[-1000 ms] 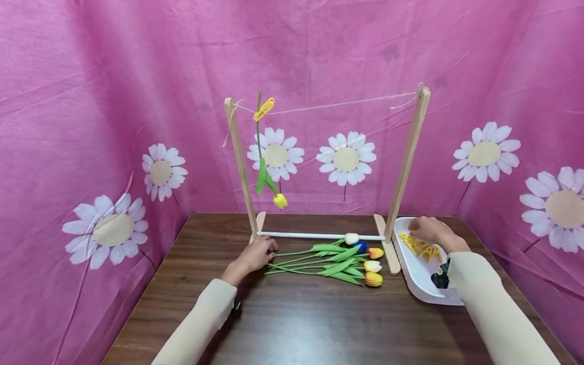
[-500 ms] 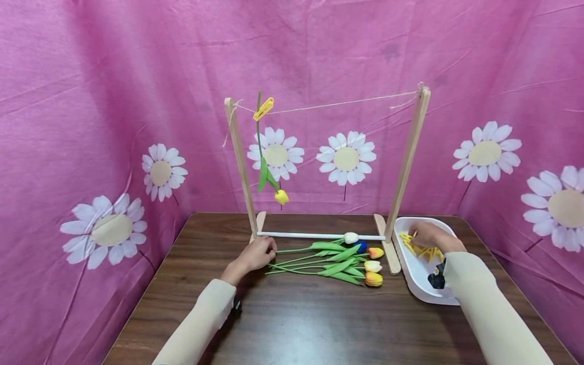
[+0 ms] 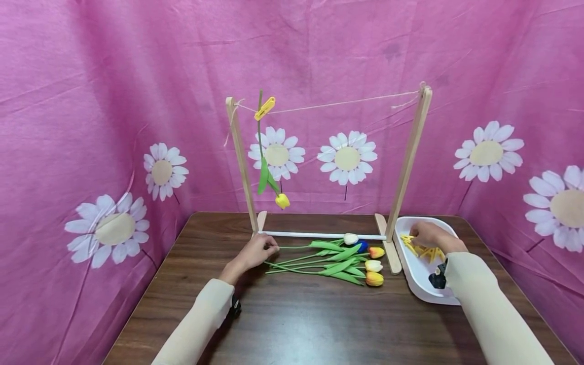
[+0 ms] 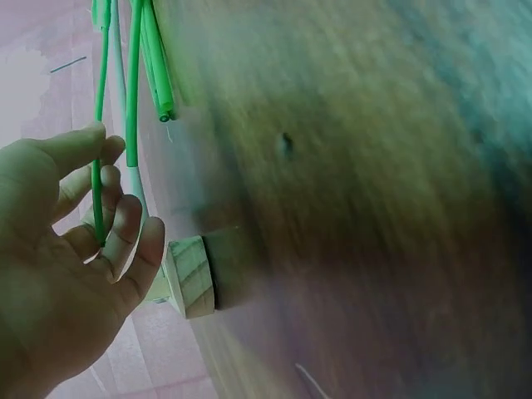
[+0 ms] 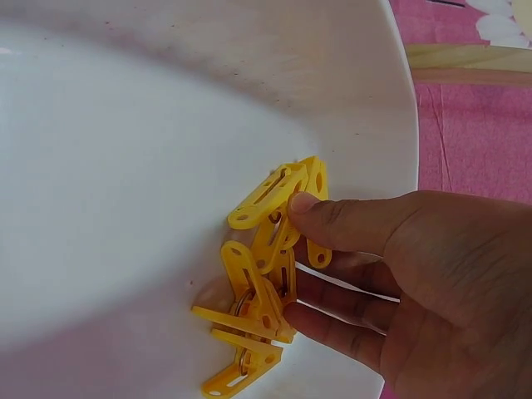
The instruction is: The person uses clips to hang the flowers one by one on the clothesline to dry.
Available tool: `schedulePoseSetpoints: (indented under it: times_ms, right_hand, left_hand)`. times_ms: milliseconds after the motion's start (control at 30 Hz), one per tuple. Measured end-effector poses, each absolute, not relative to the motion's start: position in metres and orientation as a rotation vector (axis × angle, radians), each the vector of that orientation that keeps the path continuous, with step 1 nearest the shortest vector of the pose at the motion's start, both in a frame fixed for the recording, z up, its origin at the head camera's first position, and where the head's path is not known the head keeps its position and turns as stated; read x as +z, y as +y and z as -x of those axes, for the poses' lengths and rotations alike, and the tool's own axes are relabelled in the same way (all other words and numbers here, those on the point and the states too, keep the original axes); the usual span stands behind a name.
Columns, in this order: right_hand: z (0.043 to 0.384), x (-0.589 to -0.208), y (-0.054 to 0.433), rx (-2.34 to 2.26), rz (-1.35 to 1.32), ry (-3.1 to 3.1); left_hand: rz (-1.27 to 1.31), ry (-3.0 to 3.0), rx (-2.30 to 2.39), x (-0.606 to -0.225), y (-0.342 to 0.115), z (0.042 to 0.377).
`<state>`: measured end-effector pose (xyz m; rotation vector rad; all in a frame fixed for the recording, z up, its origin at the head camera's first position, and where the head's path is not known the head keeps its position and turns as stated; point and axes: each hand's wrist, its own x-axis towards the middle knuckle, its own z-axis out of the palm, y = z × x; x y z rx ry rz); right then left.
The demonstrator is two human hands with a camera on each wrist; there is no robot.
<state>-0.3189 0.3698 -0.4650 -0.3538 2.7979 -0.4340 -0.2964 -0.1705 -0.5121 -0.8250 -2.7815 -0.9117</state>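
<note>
My left hand (image 3: 255, 252) pinches the stem end of an artificial tulip (image 4: 99, 191) between thumb and fingers. This stem belongs to the rear of a bunch of tulips (image 3: 337, 261) lying on the table, with white, blue and orange-yellow heads to the right. In the white tray (image 3: 412, 284), my right hand (image 3: 431, 236) reaches into a pile of yellow clothespins (image 5: 249, 307). The right wrist view shows its thumb and forefinger gripping one clothespin (image 5: 299, 199) at the top of the pile; the forefinger is partly hidden.
A wooden frame (image 3: 408, 162) stands behind the tulips, with a white bar (image 3: 305, 234) low across it. From its string (image 3: 337, 104) hangs a yellow tulip (image 3: 282, 201), head down, under a yellow clothespin (image 3: 264, 108). A pink flowered curtain (image 3: 301, 61) encloses the table (image 3: 292, 324).
The left hand has shifted slightly at the stem ends, and the rear stem is raised a little. The right hand has dipped slightly lower into the clothespins. The hanging tulip sways a little.
</note>
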Motion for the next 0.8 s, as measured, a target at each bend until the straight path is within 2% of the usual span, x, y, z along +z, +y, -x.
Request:
schedulePoseSetpoints:
  times_ms: [200, 400, 567, 800]
  right_hand:
    - [0.319, -0.464, 0.370, -0.446, 0.365, 2.815]
    - [0.320, -0.462, 0.375, -0.475, 0.344, 2.822]
    - [0.321, -0.460, 0.382, -0.486, 0.253, 2.882]
    - [0.314, -0.455, 0.386, -0.574, 0.234, 2.978]
  left_hand:
    - [0.733, -2.800, -1.002, -0.512, -0.169, 0.297]
    - [0.534, -2.817, -1.210, -0.507, -0.169, 0.295]
    - [0.419, -2.769, -1.378, -0.499, -0.168, 0.292]
    - [0.279, -2.628, -1.783, -0.484, -0.164, 0.289]
